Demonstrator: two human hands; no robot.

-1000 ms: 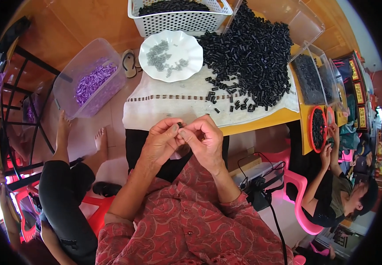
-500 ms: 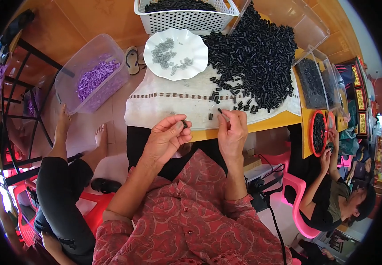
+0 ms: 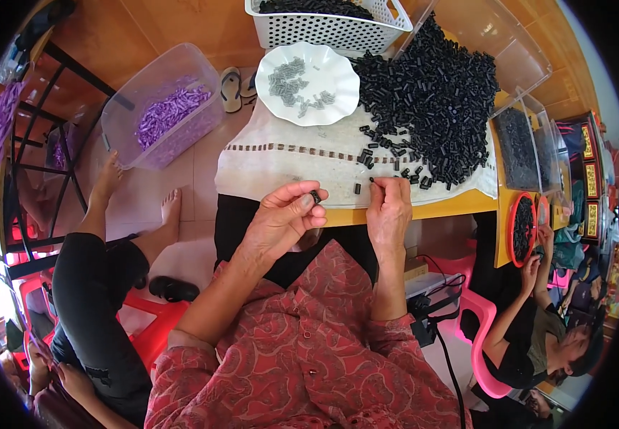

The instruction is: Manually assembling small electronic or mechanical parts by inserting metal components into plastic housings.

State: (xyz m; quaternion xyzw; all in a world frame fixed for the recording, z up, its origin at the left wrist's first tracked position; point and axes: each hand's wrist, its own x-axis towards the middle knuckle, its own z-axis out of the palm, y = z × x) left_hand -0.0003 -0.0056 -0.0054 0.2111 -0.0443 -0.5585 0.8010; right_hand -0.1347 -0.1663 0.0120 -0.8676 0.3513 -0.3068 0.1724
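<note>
Between the thumb and fingers of my left hand [image 3: 277,225] is a small black cylindrical piece [image 3: 315,196]. To its right, my right hand [image 3: 389,218] pinches another small black piece [image 3: 372,179], of which only the tip shows. Both hands are over the near edge of a white towel [image 3: 274,171] on the table. A large pile of short black pieces [image 3: 438,107] covers the towel's right side. One loose black piece [image 3: 357,189] lies just left of my right fingertips. Farther back, a scalloped white plate [image 3: 342,71] holds small clear pieces [image 3: 288,82].
A white perforated basket [image 3: 324,32] of black pieces stands behind the plate. Clear boxes [image 3: 520,143] line the right. Beyond them a co-worker's hands [image 3: 535,261] are beside a red-rimmed tray [image 3: 513,232]. A clear bin [image 3: 120,139] of purple pieces and another person's legs [image 3: 95,307] are left.
The whole view has shifted, so the table appears farther right. Both hands keep nearly the same places over the towel's edge. The piece in my right fingers shows less.
</note>
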